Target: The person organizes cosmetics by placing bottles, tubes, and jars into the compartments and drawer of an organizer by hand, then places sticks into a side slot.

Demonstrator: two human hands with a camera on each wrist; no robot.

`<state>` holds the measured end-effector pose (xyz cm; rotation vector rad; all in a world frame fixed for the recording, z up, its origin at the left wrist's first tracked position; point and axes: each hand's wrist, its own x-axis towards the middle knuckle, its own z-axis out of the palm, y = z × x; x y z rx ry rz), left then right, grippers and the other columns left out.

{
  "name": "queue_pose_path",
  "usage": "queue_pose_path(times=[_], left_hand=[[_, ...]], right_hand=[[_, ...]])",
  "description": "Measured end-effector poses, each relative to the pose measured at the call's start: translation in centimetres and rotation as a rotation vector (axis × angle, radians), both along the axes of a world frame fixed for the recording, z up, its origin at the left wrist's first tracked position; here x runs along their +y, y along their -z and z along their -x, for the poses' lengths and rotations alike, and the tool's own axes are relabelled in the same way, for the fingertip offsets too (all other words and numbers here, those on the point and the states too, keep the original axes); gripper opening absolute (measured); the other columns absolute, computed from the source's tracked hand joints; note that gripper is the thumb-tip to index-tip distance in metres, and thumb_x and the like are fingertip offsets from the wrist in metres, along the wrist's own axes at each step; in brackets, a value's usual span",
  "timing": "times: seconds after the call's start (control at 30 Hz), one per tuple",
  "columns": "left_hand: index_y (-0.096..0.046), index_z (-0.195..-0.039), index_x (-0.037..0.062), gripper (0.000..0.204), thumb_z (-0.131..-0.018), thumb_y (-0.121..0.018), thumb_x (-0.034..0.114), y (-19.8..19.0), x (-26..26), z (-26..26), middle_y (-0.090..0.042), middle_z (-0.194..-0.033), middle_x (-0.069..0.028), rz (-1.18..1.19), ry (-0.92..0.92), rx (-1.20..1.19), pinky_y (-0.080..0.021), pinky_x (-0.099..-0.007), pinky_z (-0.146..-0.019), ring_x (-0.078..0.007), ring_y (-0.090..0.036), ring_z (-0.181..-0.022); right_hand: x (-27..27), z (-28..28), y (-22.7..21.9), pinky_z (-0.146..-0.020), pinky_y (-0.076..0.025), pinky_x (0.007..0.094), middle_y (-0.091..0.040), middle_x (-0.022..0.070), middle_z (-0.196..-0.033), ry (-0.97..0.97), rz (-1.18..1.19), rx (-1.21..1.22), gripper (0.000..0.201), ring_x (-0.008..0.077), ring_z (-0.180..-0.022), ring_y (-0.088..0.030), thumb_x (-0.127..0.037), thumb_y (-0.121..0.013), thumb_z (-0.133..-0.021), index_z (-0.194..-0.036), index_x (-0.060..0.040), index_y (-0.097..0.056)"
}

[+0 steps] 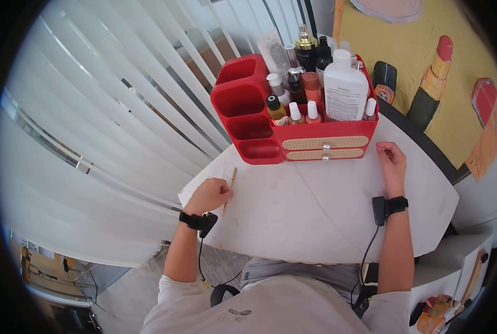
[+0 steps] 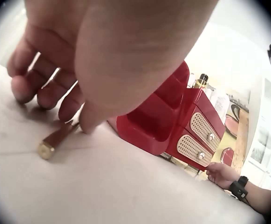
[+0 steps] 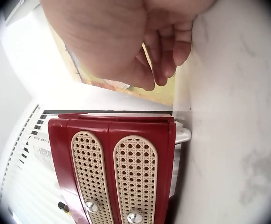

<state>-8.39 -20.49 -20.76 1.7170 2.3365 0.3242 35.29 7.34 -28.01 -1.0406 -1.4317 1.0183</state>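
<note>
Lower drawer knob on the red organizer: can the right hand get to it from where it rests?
Probably yes. The right hand rests on the table just right of the red organizer, holding nothing, and the lower drawer knob faces the person with bare tabletop in front of it.

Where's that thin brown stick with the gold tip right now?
In the head view the stick lies on the white table, under the left hand, left of the red organizer. The left wrist view shows fingers pinching it.
</note>
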Motion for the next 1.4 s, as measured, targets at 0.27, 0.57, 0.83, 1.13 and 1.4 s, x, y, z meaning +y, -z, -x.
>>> queue_pose_path(times=[0.27, 0.57, 0.83, 1.13, 1.4], left_hand=[[-0.068, -0.101, -0.0049, 0.007, -0.104, -0.066, 0.001, -5.9, 1.6, -4.5, -0.072, -0.082, -0.0057, -0.482, 0.002, -0.851, -0.053, -0.0264, -0.057, -0.0124, -0.070, -0.069], [-0.066, -0.107, -0.0042, 0.008, -0.103, -0.070, 0.001, -4.8, 10.9, -4.2, -0.076, -0.092, -0.0101, -0.787, -0.106, -0.577, -0.050, -0.0259, -0.049, -0.0120, -0.068, -0.064], [-0.040, -0.137, 0.0017, 0.038, -0.105, -0.061, -0.003, -5.9, 10.6, -4.7, -0.077, -0.097, -0.0147, -0.882, -0.044, -0.739, -0.047, -0.0243, -0.048, -0.0135, -0.067, -0.059], [0.000, -0.170, 0.0187, 0.093, -0.102, -0.056, -0.010, -8.4, 8.0, -7.5, -0.072, -0.087, -0.0141, -0.682, 0.117, -0.868, -0.059, -0.0294, -0.050, -0.0176, -0.070, -0.059], [-0.006, -0.168, 0.0164, 0.086, -0.103, -0.059, -0.005, -7.3, 7.9, -7.0, -0.073, -0.088, -0.0135, -0.772, 0.127, -0.877, -0.052, -0.0247, -0.047, -0.0152, -0.069, -0.059]], right_hand=[[0.1, -0.1, 0.1, -0.087, -0.051, 0.0258, -0.075, 0.0005, -0.100, -0.003, 0.012, 0.012, 0.012, 0.0092, -0.091, -0.065, -0.007, -0.070, -0.101, -0.109, -0.0014, -0.076], [0.6, -0.7, 0.6, -0.088, -0.052, 0.0265, -0.076, 0.0011, -0.100, -0.045, 0.017, 0.046, 0.011, 0.0099, -0.091, -0.066, -0.007, -0.070, -0.100, -0.108, -0.0020, -0.076], [0.5, -0.4, 0.6, -0.089, -0.051, 0.0253, -0.075, -0.0008, -0.101, -0.071, 0.014, 0.003, 0.011, 0.0080, -0.094, -0.066, -0.007, -0.069, -0.101, -0.109, -0.0022, -0.075], [0.7, -0.5, 0.8, -0.090, -0.051, 0.0243, -0.076, 0.0005, -0.103, -0.092, 0.024, 0.014, 0.011, 0.0080, -0.095, -0.066, -0.004, -0.068, -0.103, -0.110, -0.0012, -0.074], [0.7, -0.4, 0.7, -0.091, -0.051, 0.0243, -0.076, 0.0006, -0.103, -0.084, 0.036, 0.023, 0.010, 0.0083, -0.096, -0.067, -0.004, -0.068, -0.102, -0.110, -0.0007, -0.074]])
